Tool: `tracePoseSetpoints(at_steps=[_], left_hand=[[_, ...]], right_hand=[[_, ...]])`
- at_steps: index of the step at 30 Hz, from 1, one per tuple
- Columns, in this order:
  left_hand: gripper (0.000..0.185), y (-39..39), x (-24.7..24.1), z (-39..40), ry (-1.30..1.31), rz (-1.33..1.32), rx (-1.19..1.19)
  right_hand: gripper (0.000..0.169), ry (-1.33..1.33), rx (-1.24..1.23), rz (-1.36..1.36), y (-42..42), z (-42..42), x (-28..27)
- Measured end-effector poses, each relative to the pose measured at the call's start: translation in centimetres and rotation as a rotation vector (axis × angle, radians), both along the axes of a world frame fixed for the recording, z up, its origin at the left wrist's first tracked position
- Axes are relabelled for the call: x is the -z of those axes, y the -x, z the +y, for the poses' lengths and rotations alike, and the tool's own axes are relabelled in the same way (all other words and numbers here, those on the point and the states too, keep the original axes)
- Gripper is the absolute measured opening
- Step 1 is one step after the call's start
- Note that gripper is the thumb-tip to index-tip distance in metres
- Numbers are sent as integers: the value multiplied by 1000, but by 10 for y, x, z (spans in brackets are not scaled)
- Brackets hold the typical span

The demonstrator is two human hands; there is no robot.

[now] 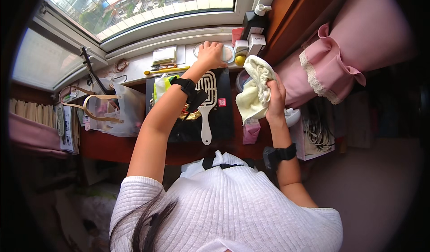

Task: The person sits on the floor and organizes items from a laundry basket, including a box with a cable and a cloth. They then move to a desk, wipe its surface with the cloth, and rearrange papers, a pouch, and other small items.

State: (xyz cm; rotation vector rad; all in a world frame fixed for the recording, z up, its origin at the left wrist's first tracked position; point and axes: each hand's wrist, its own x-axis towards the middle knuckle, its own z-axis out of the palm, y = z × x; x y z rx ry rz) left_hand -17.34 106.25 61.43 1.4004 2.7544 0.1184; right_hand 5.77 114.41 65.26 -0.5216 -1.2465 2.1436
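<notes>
My right hand (276, 99) holds a crumpled pale yellow cloth (253, 94), raised over the right part of the dark red desk. My left hand (211, 54) reaches to the windowsill, its fingers over a round, shallow item with a pale rim (228, 54); whether it grips this item cannot be told. Below the left hand, a white vented hairbrush (206, 126) lies on a black board (221, 127). Partly behind my left forearm are a gold-coloured ornament (191, 116) and a green and white packet (163, 85). A pink packet (251, 132) lies below the cloth.
On the sill (134, 67) are a yellow utility knife (168, 70), small boxes (257, 44), a yellow ball (240, 60) and a black pump bottle (254, 23). A translucent tote bag (129, 107) stands left. Right are a pink curtain (312, 64) and a box of cables (317, 131).
</notes>
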Motion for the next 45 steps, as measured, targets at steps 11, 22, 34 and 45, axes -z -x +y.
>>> tracePoseSetpoints(at_steps=[11, 22, 34, 45], left_hand=[[77, -47, -82, -55, -371, -166, 63], [79, -166, -92, -150, -565, -363, 48], [77, -167, -68, -223, -611, -455, -39], [75, -147, -26, -267, -455, -379, -128]], right_hand=[[34, 552, -117, 193, 9, -10, 4], [41, 681, -610, 42, -17, -98, -5], [47, 678, -737, -49, -25, -131, 9], [44, 624, -496, -56, -35, -104, 0]])
